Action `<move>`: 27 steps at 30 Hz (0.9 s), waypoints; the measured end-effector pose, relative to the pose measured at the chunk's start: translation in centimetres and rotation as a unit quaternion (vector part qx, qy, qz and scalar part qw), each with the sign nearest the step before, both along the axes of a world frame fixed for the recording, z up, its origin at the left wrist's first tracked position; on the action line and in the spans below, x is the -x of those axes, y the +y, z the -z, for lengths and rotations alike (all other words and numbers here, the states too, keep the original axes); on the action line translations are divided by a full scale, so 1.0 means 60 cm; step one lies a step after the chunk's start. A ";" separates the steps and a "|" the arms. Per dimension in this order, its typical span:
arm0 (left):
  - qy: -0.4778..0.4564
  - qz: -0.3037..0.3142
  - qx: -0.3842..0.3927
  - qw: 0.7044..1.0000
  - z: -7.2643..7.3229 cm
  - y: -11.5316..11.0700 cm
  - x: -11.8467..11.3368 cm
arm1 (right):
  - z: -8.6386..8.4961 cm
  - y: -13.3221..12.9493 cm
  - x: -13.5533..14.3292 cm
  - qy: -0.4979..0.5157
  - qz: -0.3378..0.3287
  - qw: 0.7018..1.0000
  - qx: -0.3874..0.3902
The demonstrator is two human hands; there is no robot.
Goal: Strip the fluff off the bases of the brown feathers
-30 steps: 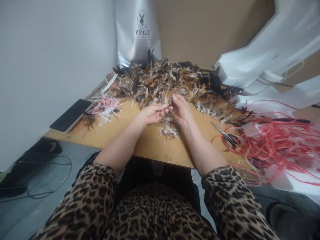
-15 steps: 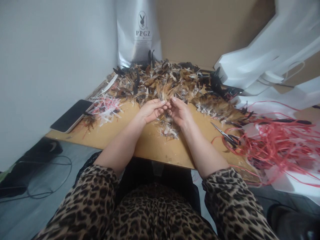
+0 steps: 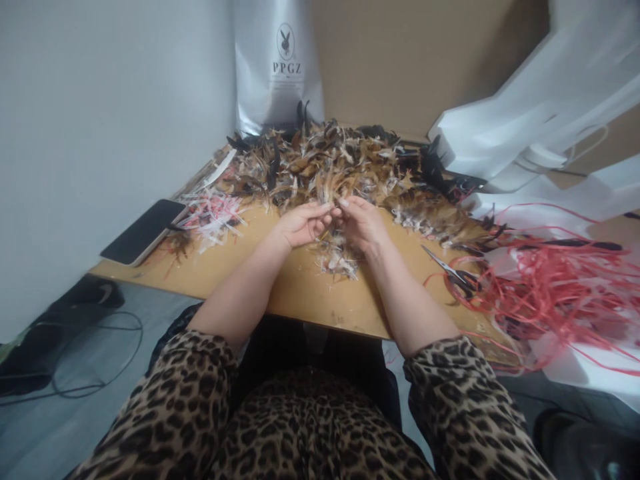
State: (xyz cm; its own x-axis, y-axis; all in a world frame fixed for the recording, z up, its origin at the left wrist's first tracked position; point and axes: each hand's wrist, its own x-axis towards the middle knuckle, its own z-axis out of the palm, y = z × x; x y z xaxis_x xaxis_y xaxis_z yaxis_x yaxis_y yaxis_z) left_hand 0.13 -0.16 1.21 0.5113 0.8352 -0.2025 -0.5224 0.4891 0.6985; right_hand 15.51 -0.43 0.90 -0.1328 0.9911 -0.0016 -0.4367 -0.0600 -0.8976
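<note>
Near the middle of the table, my left hand (image 3: pixel 306 223) is closed, thumb against fingers, on a small bunch of brown feathers (image 3: pixel 328 187) that fans upward. Close beside it, my right hand (image 3: pixel 361 223) pinches at the base of the same bunch; the exact contact is partly hidden by the fingers. Behind both hands spreads a large pile of brown and black feathers (image 3: pixel 300 157). Below them on the table lies a small heap of pale feather scraps (image 3: pixel 340 263).
A phone (image 3: pixel 145 232) lies at the left, beside pink and white strips (image 3: pixel 213 213). Scissors (image 3: pixel 453 270) rest at the right, against tangled red ribbon (image 3: pixel 555 287). A row of feathers (image 3: pixel 440 217) lies behind them. A silver bag (image 3: pixel 280 67) stands at the back.
My right hand has turned slightly, its fingers shifting a little at the base of the feathers. My left hand stays nearly in place, holding the bunch.
</note>
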 end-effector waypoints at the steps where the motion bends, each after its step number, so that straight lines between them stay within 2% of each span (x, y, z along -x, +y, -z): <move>1: 0.018 -0.020 -0.023 0.999 0.001 0.001 -0.001 | 0.000 0.001 -0.001 -0.002 0.012 1.000 -0.004; 5: 0.098 -0.090 -0.082 0.988 0.003 0.001 -0.009 | 0.004 0.007 -0.005 -0.014 0.044 0.999 -0.022; 14: 0.133 -0.075 -0.093 0.984 0.004 -0.003 -0.014 | 0.010 0.005 0.002 -0.133 0.103 0.984 -0.060; 22: 0.150 -0.078 -0.119 0.978 0.013 0.004 -0.015 | 0.013 0.003 0.006 -0.160 0.128 0.976 -0.072; 27: 0.155 -0.082 -0.122 0.977 0.013 0.003 -0.013 | 0.013 0.002 0.008 -0.119 0.101 0.986 -0.053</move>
